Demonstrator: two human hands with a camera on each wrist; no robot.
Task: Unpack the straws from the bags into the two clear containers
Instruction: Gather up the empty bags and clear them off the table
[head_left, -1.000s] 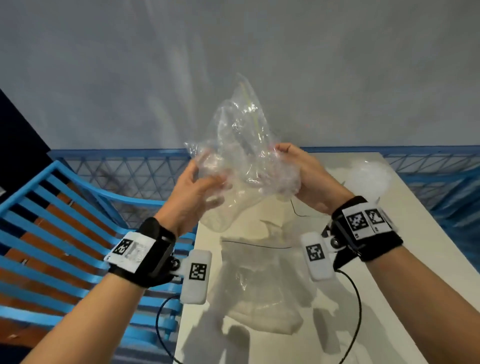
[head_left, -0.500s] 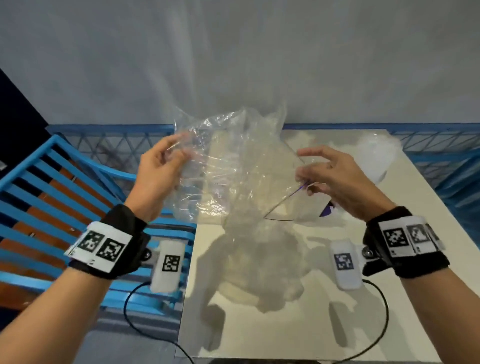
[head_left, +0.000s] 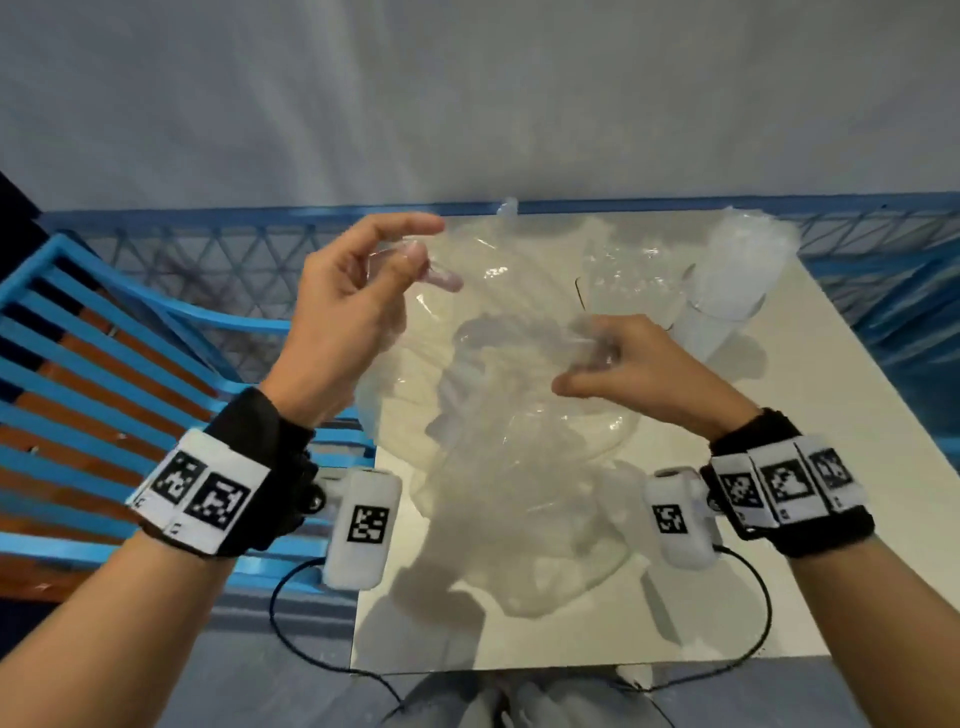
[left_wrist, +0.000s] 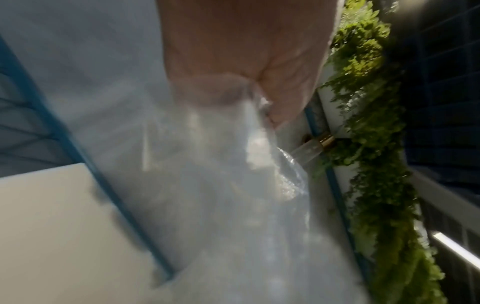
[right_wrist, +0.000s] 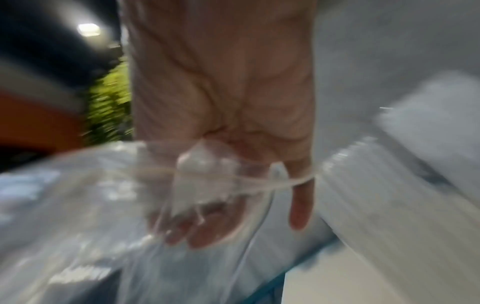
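A clear plastic bag (head_left: 509, 312) hangs stretched between both hands above the white table (head_left: 810, 467); I cannot see any straws inside it. My left hand (head_left: 415, 249) pinches the bag's left edge between thumb and fingers, seen blurred in the left wrist view as the bag (left_wrist: 233, 164) under the thumb. My right hand (head_left: 597, 358) grips the bag's right edge with curled fingers, and the film of the bag (right_wrist: 207, 181) wraps over those fingers. A clear container (head_left: 727, 296) packed with pale straws (right_wrist: 384, 195) stands at the table's far right.
More crumpled clear plastic (head_left: 530, 530) lies on the table under the held bag. A blue slatted chair (head_left: 104, 374) stands to the left, and a blue mesh railing (head_left: 249, 260) runs behind the table. Cables (head_left: 291, 623) hang off the front edge.
The bag was bunched up high between both hands; they have pulled it apart and lowered it over the table. The left hand's grip has moved to the bag's upper left edge.
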